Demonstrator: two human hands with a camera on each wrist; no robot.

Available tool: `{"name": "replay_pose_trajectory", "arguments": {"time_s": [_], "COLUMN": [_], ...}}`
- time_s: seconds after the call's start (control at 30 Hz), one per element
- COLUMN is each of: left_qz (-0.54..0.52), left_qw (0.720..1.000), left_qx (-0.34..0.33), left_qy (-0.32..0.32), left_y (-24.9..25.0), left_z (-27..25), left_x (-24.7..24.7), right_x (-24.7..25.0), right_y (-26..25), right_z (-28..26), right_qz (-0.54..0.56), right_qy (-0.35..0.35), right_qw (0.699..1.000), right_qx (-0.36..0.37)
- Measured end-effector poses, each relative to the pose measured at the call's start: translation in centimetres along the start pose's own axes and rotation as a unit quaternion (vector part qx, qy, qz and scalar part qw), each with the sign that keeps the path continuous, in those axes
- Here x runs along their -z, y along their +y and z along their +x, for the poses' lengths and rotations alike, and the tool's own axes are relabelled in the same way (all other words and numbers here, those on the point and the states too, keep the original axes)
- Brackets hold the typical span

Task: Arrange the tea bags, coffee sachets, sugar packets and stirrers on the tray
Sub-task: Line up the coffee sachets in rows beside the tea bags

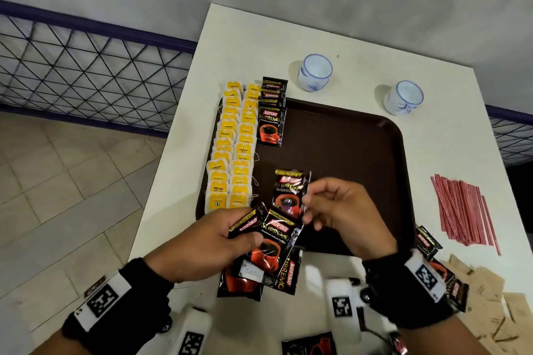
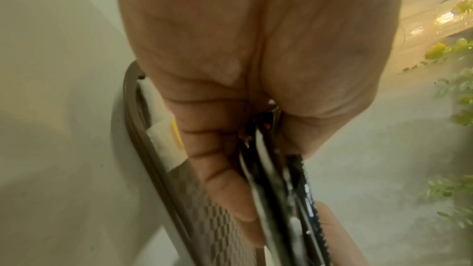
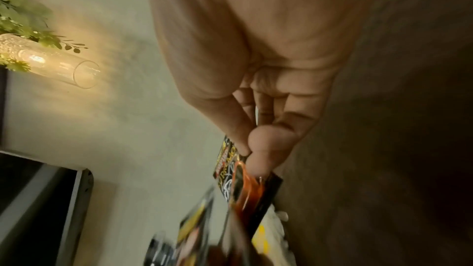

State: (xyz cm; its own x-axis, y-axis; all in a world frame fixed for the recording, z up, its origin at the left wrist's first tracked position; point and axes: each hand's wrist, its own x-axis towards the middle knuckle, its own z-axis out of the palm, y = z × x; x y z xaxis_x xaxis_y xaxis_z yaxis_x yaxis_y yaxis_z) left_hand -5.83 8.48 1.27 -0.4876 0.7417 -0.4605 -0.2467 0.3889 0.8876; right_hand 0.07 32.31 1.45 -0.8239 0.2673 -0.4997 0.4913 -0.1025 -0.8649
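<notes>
Both hands are busy over the near edge of the brown tray (image 1: 346, 147). With my left hand (image 1: 202, 245) I grip a fanned bundle of Kopiko coffee sachets (image 1: 271, 242), thumb on top and fingers curled beneath; the left wrist view shows the sachet edges (image 2: 276, 189) squeezed between thumb and fingers, with the tray rim (image 2: 133, 108) just behind. My right hand (image 1: 343, 216) pinches a single coffee sachet (image 1: 290, 192) by its side edge between thumb and forefinger, holding it upright above the tray's near part; the right wrist view confirms the pinch on that sachet (image 3: 243, 185), though the lower picture is blurred.

On the tray's left side I see two long overlapping columns of yellow-tagged tea bags (image 1: 232, 147), their far ends reaching past the tray's far rim. Just beside them to the right lies a short overlapping row of coffee sachets (image 1: 271, 112), the nearest one face up. The tray's remaining floor is bare brown.

On the white counter (image 1: 317, 37), a pile of red-and-white stirrers (image 1: 464, 210) lies to the right of the tray, well apart from it. Brown sugar packets (image 1: 490, 302) are scattered at the near right corner, with a few loose coffee sachets (image 1: 428, 242) beside them. Two white-and-blue cups (image 1: 315, 72) stand beyond the tray's far edge.
</notes>
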Motion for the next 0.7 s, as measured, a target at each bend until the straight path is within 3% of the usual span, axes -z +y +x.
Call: {"name": "replay_pose_trajectory", "arguments": {"time_s": [0.13, 0.3, 0.7], "left_qz": [-0.023, -0.046, -0.09], "left_qw": [0.999, 0.998, 0.994], "left_qx": [0.0, 0.007, 0.045], "left_qy": [0.035, 0.048, 0.046], "left_y": [-0.5, -1.3, -3.0], "left_z": [-0.3, -0.4, -0.4], "left_x": [1.5, 2.0, 2.6], "right_x": [0.5, -0.5, -2.0], "right_y": [-2.4, -3.5, -4.0], "right_z": [4.7, 9.7, 13.0], "right_qz": [-0.007, -0.047, -0.102], "right_qy": [0.056, 0.054, 0.048], "right_qw": [0.998, 0.997, 0.994], "right_qx": [0.016, -0.006, -0.014]}}
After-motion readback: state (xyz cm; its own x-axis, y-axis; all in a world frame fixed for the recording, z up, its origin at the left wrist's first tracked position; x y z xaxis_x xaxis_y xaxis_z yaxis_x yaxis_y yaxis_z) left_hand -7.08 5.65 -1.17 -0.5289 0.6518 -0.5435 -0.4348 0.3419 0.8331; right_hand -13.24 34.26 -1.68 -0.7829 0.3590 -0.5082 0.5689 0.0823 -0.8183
